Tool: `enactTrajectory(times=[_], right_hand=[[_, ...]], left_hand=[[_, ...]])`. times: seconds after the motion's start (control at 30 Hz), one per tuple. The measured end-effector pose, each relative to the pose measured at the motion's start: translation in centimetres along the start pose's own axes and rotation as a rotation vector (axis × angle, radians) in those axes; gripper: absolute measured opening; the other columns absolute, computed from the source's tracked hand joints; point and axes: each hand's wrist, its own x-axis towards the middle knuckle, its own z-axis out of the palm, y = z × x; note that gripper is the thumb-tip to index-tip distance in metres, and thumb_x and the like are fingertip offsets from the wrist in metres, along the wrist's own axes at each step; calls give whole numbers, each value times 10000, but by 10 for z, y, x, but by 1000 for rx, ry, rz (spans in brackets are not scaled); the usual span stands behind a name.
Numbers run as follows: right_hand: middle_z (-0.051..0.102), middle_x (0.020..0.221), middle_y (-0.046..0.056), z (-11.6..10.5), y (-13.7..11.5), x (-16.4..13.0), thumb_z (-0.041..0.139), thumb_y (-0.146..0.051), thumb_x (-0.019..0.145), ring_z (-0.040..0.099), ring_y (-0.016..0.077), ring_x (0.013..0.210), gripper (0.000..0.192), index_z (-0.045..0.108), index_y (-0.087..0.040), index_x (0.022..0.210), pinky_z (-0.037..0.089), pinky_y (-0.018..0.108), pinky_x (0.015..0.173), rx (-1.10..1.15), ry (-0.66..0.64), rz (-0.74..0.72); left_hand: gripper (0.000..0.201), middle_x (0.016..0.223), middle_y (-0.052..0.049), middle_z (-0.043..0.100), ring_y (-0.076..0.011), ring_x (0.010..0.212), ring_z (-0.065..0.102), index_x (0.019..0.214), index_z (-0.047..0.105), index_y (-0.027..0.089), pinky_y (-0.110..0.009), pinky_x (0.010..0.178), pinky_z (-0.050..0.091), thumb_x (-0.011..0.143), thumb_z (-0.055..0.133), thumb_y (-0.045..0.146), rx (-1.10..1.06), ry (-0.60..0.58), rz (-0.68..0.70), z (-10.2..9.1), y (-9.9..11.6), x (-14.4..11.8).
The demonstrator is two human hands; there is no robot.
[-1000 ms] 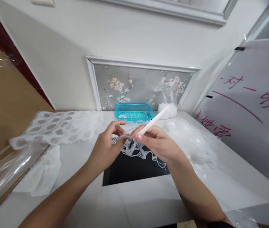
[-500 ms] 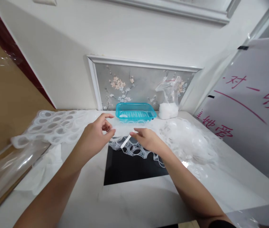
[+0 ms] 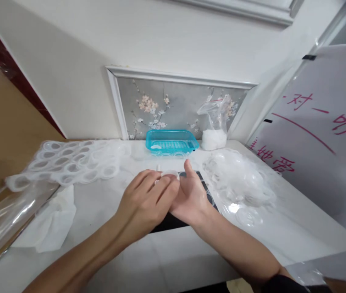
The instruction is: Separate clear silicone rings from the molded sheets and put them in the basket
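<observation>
My left hand (image 3: 146,197) reaches over from the left, its fingers curled onto a small whitish round disc (image 3: 171,173). Below and to the right, my right hand (image 3: 191,195) is turned palm up with the thumb spread; its other fingers are hidden behind the left hand. The two hands touch. A short white strip end (image 3: 158,167) shows just above the left fingers; what holds it is hidden. Under the hands lies a black mat (image 3: 168,224) with part of a clear sheet of rings (image 3: 209,198) on it.
Behind the hands stands a blue translucent tray (image 3: 173,147), beside a clear bag of white material (image 3: 214,139). A sheet of white rings (image 3: 66,162) and a crumpled white tissue (image 3: 53,224) lie left. Clear plastic pieces (image 3: 240,179) are heaped right, near a whiteboard (image 3: 319,122).
My hands have come together over the mat. The left moved right and down over the disc; the right turned palm up. The white strip it held is now mostly out of sight.
</observation>
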Motion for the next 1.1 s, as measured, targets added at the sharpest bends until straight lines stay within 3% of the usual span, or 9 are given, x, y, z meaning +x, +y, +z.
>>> enactTrajectory(times=[0.13, 0.23, 0.43, 0.73, 1.1], right_hand=[[593, 1179, 168, 5, -11, -10, 244, -652, 918, 610, 252, 1074, 640, 369, -135, 1273, 535, 446, 838, 0, -21, -125], [545, 1273, 182, 7, -15, -19, 253, -658, 914, 564, 253, 1177, 683, 306, -134, 1350, 534, 433, 863, 27, -80, -176], [572, 1230, 149, 12, -21, -32, 247, -674, 906, 571, 253, 1148, 643, 375, -174, 1289, 541, 485, 851, -3, -66, -207], [558, 1231, 149, 14, -22, -41, 198, -673, 914, 559, 258, 1167, 639, 401, -165, 1245, 505, 544, 912, -44, -153, -121], [587, 1188, 125, 17, -19, -47, 259, -658, 917, 569, 261, 1141, 590, 420, -177, 1218, 491, 591, 918, -78, -204, -103]], left_hand=[[351, 1011, -84, 672, -235, 925, 566, 1129, 541, 159, -385, 836, 433, 793, 544, 57, -170, -1, -71, -11, 12, 5], [402, 1076, -80, 636, -234, 1012, 549, 1164, 496, 171, -392, 892, 436, 777, 595, 124, -346, -58, -160, -22, 15, 9], [666, 1391, -126, 408, -301, 1342, 344, 1336, 363, 210, -503, 1123, 299, 747, 673, 227, -512, 0, -259, -27, 16, 11], [584, 1408, -85, 407, -303, 1354, 333, 1287, 421, 275, -508, 1114, 323, 765, 677, 227, -560, -43, -330, -23, 14, 10], [553, 1403, -74, 409, -286, 1332, 363, 1257, 444, 270, -491, 1112, 335, 767, 694, 217, -570, 7, -342, -29, 14, 11]])
